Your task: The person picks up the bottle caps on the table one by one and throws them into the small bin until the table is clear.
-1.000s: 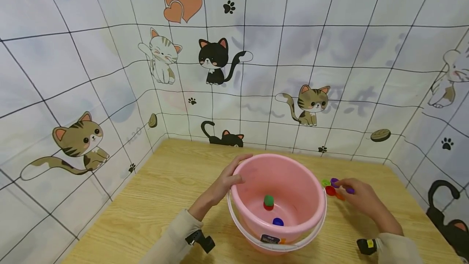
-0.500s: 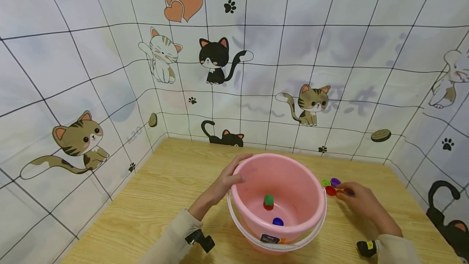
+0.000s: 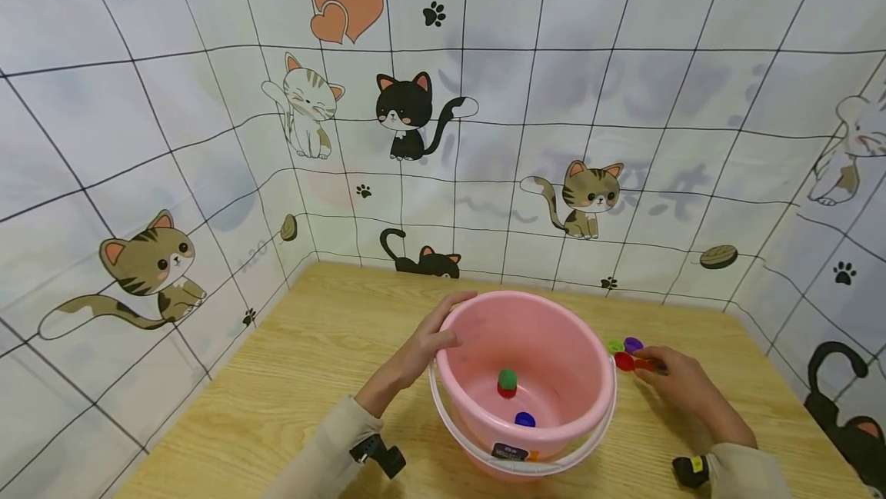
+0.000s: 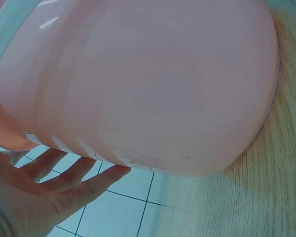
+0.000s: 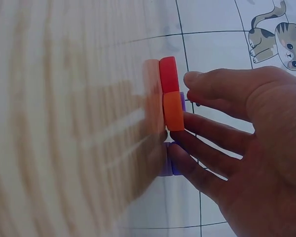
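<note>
A pink bucket (image 3: pixel 526 376) with a white handle (image 3: pixel 536 470) stands on the wooden table. My left hand (image 3: pixel 418 353) grips its left rim, thumb over the edge inside; the left wrist view shows the other fingers (image 4: pixel 96 185) along its outer wall. Inside lie a green and red piece (image 3: pixel 507 384) and a blue one (image 3: pixel 524 419). Right of the bucket, my right hand (image 3: pixel 681 380) reaches low with extended fingers among small round, cap-like pieces. Its fingertips are right at an orange piece (image 5: pixel 173 111), beside a red one (image 5: pixel 169 74). A purple piece (image 5: pixel 175 159) shows by the lower fingers.
Another purple piece (image 3: pixel 633 344) and a light green piece (image 3: pixel 615 346) lie behind the red one. Wall sheeting with printed cats (image 3: pixel 404 114) encloses the wooden table (image 3: pixel 332 330) at the back and sides.
My right fingertips have shifted from the purple piece at the back toward the orange piece in front. My left hand and the bucket have stayed put.
</note>
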A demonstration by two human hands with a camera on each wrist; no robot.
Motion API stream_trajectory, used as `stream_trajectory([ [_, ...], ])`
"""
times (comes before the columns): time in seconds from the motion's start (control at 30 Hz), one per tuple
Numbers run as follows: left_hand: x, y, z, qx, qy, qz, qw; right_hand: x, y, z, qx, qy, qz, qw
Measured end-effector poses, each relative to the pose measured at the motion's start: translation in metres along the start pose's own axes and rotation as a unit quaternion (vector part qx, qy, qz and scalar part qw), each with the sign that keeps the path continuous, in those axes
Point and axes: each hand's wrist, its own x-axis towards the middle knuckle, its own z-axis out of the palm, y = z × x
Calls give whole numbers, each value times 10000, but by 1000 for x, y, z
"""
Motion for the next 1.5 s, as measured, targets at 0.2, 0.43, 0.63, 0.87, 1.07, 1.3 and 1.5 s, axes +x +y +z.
stream_trajectory([
  [0.2,1,0,0,59,12,-4,10000,0,2,3,-50,-83,61,9999],
  [0.43,2,0,1,81,-5,2,10000,-1,1,3,61,-50,92,9999],
  [0.63,3,0,2,100,3,-15,9999,-2,1,3,235,-66,117,9996],
  [0.87,2,0,1,120,25,-60,9999,-1,3,4,247,-87,76,9996],
  [1.07,1,0,1,75,7,-30,10000,0,2,2,226,-112,94,9996],
  [1.3,1,0,0,60,17,-9,10000,0,0,-1,152,-83,65,9998],
  [1.5,1,0,0,68,8,3,10000,-1,-1,-3,88,-96,109,9999],
])
